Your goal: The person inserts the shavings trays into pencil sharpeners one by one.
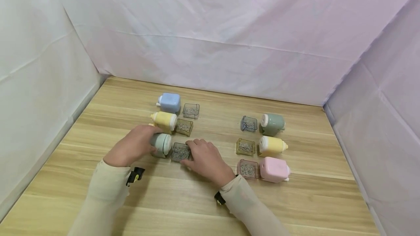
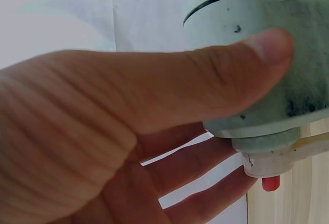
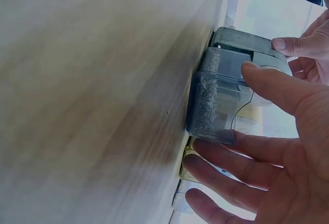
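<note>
My left hand [image 1: 134, 144] grips a pale green pencil sharpener [image 1: 161, 145] on the table. In the left wrist view, its thumb lies along the speckled body [image 2: 247, 23], and a crank with a red tip [image 2: 270, 183] sticks out below the fingers. At the sharpener's right side is its clear grey drawer [image 1: 180, 152], filled with pencil shavings. My right hand [image 1: 208, 159] holds this drawer between thumb and fingers. In the right wrist view, the thumb is at one edge of the drawer [image 3: 218, 98] and the index fingertip at the opposite edge.
Behind stand a yellow sharpener [image 1: 165, 121] and a blue one [image 1: 170, 102], with drawers of shavings [image 1: 184, 126] beside them. To the right are green [image 1: 273, 124], yellow [image 1: 272, 145] and pink [image 1: 275, 169] sharpeners, their drawers [image 1: 246, 147] at their left. White cloth walls [image 1: 213, 57] enclose the table.
</note>
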`<state>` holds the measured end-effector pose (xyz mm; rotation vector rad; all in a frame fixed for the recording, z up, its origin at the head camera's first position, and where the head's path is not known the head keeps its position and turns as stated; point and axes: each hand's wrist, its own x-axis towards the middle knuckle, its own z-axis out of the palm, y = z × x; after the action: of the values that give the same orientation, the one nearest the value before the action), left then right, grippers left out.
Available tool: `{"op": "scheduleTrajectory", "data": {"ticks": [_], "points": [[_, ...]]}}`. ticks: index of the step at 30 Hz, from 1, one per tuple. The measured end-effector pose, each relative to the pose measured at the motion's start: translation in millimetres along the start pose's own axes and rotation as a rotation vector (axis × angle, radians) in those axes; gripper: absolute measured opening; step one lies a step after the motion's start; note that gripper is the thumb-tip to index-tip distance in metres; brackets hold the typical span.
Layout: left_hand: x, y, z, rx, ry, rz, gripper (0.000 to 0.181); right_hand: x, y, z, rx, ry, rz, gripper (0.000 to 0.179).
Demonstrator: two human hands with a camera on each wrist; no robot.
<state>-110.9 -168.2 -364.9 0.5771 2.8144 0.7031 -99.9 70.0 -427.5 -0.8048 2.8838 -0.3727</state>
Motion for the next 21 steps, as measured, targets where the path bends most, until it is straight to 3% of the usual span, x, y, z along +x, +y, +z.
{"op": "scheduleTrajectory", "data": {"ticks": [21], "points": [[-1.2, 0.9, 1.4, 0.017, 0.028, 0.017, 0.047, 23.1, -9, 0, 0.001, -0.013, -0.005, 0.061]]}}
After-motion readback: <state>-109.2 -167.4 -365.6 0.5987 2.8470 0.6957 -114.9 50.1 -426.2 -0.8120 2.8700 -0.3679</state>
